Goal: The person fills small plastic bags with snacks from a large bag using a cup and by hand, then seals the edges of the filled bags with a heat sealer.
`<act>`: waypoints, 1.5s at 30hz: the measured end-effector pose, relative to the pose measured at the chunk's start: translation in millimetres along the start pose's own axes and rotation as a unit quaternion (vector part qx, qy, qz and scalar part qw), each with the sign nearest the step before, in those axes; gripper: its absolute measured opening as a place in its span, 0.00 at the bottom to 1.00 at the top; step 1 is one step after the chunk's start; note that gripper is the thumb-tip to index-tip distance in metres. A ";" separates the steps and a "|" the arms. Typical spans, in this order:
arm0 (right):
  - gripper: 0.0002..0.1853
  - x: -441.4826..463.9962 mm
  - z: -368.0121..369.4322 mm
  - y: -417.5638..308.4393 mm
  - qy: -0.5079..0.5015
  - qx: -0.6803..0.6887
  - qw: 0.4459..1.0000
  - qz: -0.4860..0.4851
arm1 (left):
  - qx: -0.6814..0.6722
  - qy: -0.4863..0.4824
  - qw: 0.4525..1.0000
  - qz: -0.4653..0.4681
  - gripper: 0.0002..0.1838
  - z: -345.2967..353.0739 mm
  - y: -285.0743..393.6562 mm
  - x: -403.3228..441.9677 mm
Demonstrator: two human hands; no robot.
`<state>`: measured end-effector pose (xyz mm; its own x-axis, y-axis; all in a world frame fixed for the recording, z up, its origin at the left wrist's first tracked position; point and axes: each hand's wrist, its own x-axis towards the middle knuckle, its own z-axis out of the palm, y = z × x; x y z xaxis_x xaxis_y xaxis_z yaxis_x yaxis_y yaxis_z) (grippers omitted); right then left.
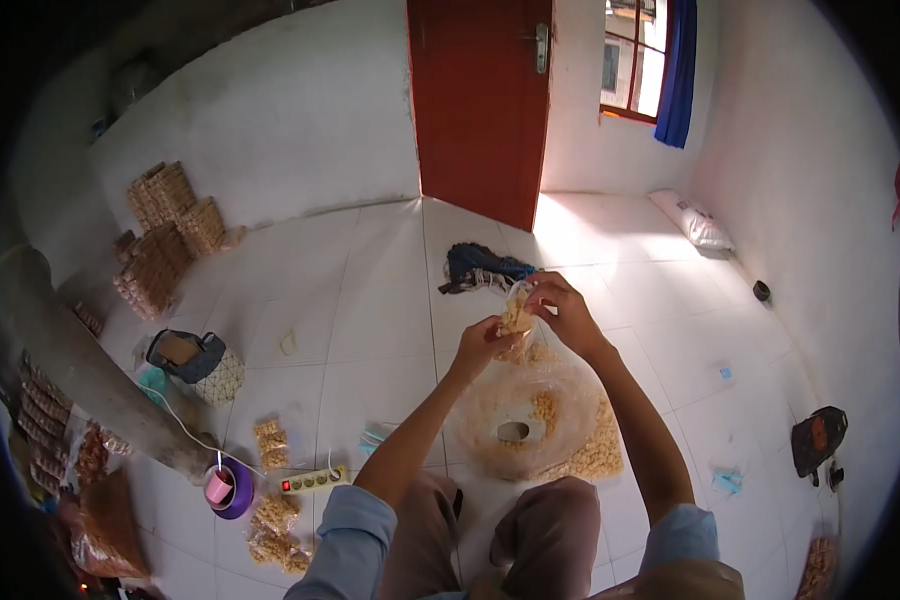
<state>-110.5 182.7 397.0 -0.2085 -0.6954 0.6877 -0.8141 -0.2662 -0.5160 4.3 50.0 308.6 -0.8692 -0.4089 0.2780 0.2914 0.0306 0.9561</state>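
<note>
My left hand is closed around the lower left side of a small clear bag of yellowish snack pieces. At the bag's upper right, the fingers of my right hand pinch its top edge. Below both hands, in front of my knees, lies a large clear plastic bag with a round opening, and snack pieces show inside it. More loose pieces are heaped along its right side.
Filled packets and a power strip lie left of my knees, near a purple container. Farther left are a bag and stacked packs. Dark cloth lies ahead, before a red door.
</note>
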 end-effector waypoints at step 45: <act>0.08 -151.6 109.0 186.8 -0.066 -0.049 0.964 0.253 | -0.017 0.065 0.988 -0.142 0.16 -62.6 -156.3 -44.9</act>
<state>-171.9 165.6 140.6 -0.5264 -0.8003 0.2871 -0.6758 0.1888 -0.7125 22.7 6.5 140.9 -0.8602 -0.5097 -0.0165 0.0588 -0.1314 0.9896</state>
